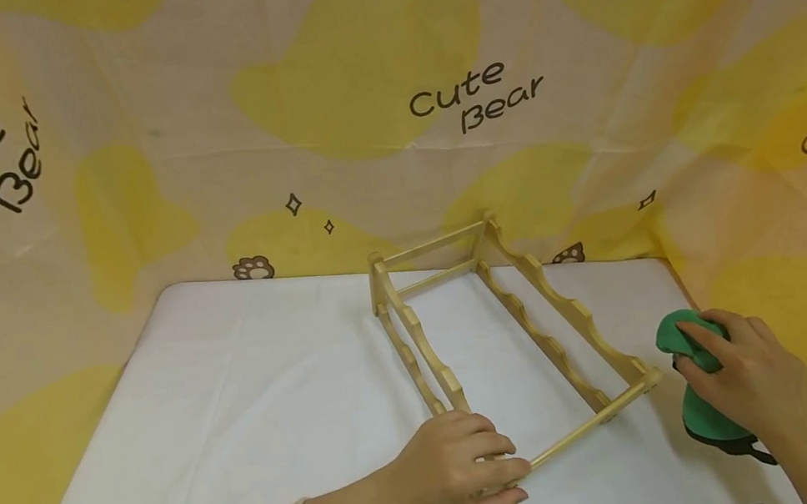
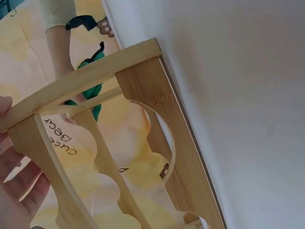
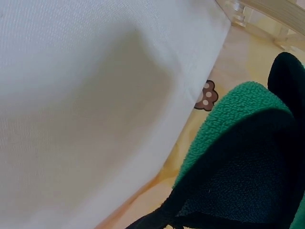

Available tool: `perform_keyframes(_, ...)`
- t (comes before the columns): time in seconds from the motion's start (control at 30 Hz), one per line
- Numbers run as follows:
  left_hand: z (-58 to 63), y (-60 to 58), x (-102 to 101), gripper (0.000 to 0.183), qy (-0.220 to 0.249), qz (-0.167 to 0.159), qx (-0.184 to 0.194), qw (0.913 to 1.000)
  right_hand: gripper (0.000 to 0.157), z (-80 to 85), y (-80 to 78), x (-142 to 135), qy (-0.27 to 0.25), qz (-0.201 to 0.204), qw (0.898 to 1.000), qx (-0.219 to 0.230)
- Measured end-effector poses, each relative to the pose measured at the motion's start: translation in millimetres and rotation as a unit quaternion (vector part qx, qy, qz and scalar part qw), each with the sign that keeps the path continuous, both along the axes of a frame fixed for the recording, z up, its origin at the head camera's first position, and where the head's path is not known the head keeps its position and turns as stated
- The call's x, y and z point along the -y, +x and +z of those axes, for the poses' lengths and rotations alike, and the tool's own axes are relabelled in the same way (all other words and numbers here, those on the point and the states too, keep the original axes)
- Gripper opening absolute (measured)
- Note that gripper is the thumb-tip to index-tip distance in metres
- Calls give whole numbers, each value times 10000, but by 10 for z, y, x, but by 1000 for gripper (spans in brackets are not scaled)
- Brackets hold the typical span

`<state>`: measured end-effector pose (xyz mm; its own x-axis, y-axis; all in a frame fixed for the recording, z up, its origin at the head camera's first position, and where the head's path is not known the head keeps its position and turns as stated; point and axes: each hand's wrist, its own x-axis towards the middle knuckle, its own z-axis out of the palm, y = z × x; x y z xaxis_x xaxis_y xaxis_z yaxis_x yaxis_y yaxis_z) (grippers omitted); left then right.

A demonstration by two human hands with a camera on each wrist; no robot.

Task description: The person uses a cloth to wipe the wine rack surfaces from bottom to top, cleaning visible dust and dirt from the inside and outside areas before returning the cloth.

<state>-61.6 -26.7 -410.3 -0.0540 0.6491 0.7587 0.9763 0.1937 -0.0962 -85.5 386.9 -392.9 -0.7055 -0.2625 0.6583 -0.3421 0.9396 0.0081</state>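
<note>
A light wooden rack (image 1: pixel 578 316) with scalloped side rails lies across the white table. At its near left corner, my left hand (image 1: pixel 460 468) grips the frame with bent fingers. The left wrist view shows the end bar (image 2: pixel 86 80) close up, with part of the left hand (image 2: pixel 19 195) beside it. To the right of the rack, my right hand (image 1: pixel 746 365) pinches a green terry cloth (image 1: pixel 711 416) with dark edging and a dark loop. Bunched cloth (image 3: pixel 233 107) fills the right of the right wrist view, its dark underside showing; the right hand is hidden there.
The white table (image 1: pixel 277 393) ends at the back and sides against a yellow printed fabric (image 1: pixel 350 65) with "Cute Bear" lettering. The rack's far end stands near the back edge. Small dark pieces show at the head view's bottom edge.
</note>
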Motion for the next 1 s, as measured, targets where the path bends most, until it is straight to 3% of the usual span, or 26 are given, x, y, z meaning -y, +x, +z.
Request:
perform_keyframes(0.3,-36,-15,102,21,105,-73,282,9995,84,-10,4,-4,-39,-17,10000,86)
perform_keyframes(0.53,-58,-87,303,25,241,-449,797,9955,88,-6,-1,-6,-37,-62,9999,120)
perform_keyframes(0.8,-76,-194,522,25,417,-730,897,9924,77,19,11,10,-111,-69,9991,395)
perform_keyframes(1.0,-84,-225,675,18,570,-671,946,9916,86,15,-6,40,-89,-27,9996,249)
